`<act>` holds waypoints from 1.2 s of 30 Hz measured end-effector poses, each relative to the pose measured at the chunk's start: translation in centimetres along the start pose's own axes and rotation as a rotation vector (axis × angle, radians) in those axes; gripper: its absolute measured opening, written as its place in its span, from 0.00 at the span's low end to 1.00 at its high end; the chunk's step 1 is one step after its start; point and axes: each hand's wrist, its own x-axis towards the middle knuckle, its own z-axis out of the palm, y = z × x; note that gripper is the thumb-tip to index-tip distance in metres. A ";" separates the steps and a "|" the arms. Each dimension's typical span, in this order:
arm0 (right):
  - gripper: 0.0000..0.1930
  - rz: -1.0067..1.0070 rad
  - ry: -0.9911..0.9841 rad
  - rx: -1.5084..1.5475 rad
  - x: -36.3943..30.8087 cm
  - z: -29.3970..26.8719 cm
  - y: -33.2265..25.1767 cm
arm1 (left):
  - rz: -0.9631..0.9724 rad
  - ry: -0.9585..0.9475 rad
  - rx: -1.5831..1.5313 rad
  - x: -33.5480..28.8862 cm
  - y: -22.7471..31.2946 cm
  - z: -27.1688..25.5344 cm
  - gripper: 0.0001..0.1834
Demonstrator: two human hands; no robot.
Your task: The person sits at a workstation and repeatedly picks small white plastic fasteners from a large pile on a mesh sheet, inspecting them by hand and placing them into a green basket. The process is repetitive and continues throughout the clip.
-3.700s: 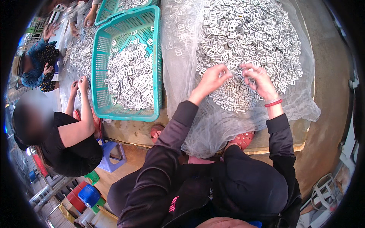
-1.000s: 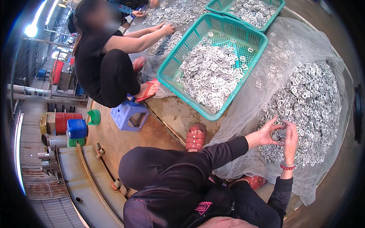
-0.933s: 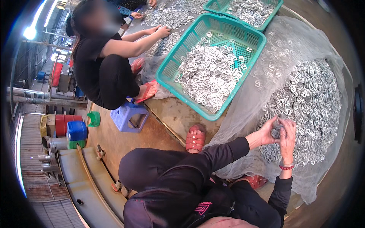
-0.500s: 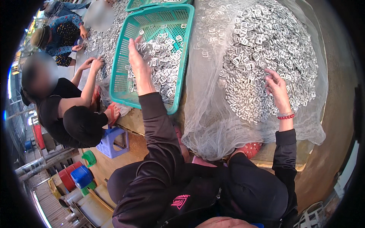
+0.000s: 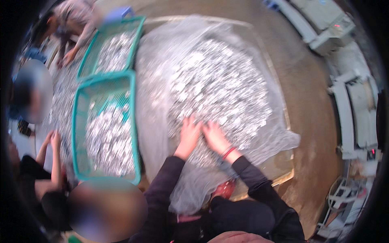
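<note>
A broad heap of small silver metal buckles and pellet-like pieces (image 5: 221, 89) lies on a translucent mesh sheet (image 5: 152, 81). At its near edge, my left hand (image 5: 189, 135) rests with fingers stretched out over the pieces. Close beside it, my right hand (image 5: 216, 137), a red bracelet at the wrist, reaches into the same edge with its fingers extended. Motion blur smears both hands, and I see nothing held in either one. Left of the sheet is a green plastic basket (image 5: 137, 121) partly filled with silver buckles (image 5: 109, 139).
Behind that basket stands another green basket (image 5: 139, 44) with more metal pieces. Co-workers sit along the left, one person's hands (image 5: 52, 139) close to scattered pieces. Pale machines (image 5: 358, 109) line the right side. The platform's edge (image 5: 279, 81) runs past the sheet.
My left hand has left the basket and come to the heap. My right hand has moved in beside it and down to the near edge. The view has turned rightward.
</note>
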 end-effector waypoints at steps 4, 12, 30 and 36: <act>0.19 0.028 0.013 0.267 -0.8 0.5 0.8 | -0.043 -0.002 -0.051 -2.3 -0.3 -0.1 0.14; 0.12 0.078 -0.170 0.687 -1.6 0.9 -0.4 | -0.158 -0.096 -0.405 -5.3 -1.2 -2.2 0.09; 0.15 0.575 -0.294 2.204 -0.3 -3.5 1.7 | -0.284 -0.256 -1.154 -3.0 -1.6 -8.6 0.11; 0.24 0.378 -0.202 1.757 -0.3 -4.3 3.3 | -0.484 -0.140 -1.758 -2.7 -2.7 -9.0 0.06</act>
